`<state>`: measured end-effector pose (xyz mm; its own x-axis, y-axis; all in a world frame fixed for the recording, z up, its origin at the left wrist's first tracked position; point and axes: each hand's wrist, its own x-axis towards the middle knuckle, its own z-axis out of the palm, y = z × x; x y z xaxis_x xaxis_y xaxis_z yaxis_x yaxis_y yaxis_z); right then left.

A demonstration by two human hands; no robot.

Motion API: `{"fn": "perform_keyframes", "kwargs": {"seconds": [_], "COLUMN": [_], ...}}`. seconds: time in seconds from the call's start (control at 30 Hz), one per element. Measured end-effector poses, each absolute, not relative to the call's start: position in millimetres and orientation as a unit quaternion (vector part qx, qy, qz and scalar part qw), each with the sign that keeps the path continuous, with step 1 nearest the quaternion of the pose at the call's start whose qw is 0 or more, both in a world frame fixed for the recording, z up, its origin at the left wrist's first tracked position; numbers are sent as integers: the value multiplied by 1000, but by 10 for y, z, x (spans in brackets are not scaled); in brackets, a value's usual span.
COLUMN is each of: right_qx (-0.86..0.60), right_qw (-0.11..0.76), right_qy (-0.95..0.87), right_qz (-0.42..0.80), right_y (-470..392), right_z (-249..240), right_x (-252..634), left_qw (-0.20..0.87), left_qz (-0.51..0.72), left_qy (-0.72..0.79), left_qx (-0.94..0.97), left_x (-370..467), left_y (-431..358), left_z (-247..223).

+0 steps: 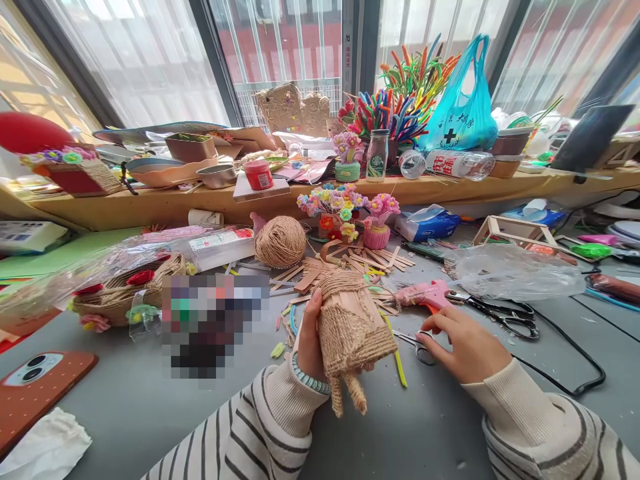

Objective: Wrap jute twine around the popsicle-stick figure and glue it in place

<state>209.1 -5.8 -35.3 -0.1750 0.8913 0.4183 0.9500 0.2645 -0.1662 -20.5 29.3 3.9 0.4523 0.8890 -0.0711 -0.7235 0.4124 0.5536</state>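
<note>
My left hand (311, 337) is wrapped around a twine-covered craft figure (354, 327), held tilted above the table. Wooden sticks show between its bands of twine, and two short twine-wrapped legs hang from its lower end. To the right, my right hand (463, 343) pinches a handle loop of small silver scissors (417, 343) at the tabletop. Just beyond that hand lies a pink glue gun (425, 295). Behind the figure are scattered wooden craft sticks (387, 257) and a ball of twine (281, 241).
Black-handled scissors (510, 318) and a black cable (595, 373) lie on the right. A clear plastic bag (520, 270) is behind them. At left are a twine basket (110, 303), a phone (47, 373) and crumpled tissue (47, 443). Pipe-cleaner flowers (383, 220) stand at the back.
</note>
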Motion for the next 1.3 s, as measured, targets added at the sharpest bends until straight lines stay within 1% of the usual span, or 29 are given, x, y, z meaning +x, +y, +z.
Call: {"fn": "perform_keyframes", "kwargs": {"seconds": [0.13, 0.33, 0.57, 0.77, 0.97, 1.07, 1.17, 1.23, 1.3], "right_qx": [-636, -633, -682, -706, -726, -736, -749, -744, -727], "right_qw": [168, 150, 81, 76, 31, 44, 90, 155, 245], "right_qy": [-754, -758, -725, -704, -687, -676, -656, -650, -641], "right_qz": [5, 58, 52, 21, 2, -4, -4, 6, 30], "right_y": [-116, -157, -192, -205, -228, -205, -163, -141, -131], "right_z": [-356, -334, -377, -430, -365, -327, -292, -251, -183], "right_x": [1996, 1983, 1923, 1877, 1849, 1851, 1885, 1920, 1948], "left_qw": [788, 784, 784, 789, 787, 772, 764, 766, 767], "left_qz": [527, 502, 490, 484, 483, 500, 509, 507, 505], "left_qy": [227, 241, 211, 213, 214, 230, 246, 243, 234], "left_qx": [221, 275, 317, 312, 318, 318, 310, 311, 320], "left_x": [-166, -152, -164, -183, -196, -184, -180, -182, -181], "left_y": [232, 185, 186, 173, 175, 183, 186, 183, 180], "left_z": [95, 107, 12, -34, -56, -32, -19, -18, -17]}}
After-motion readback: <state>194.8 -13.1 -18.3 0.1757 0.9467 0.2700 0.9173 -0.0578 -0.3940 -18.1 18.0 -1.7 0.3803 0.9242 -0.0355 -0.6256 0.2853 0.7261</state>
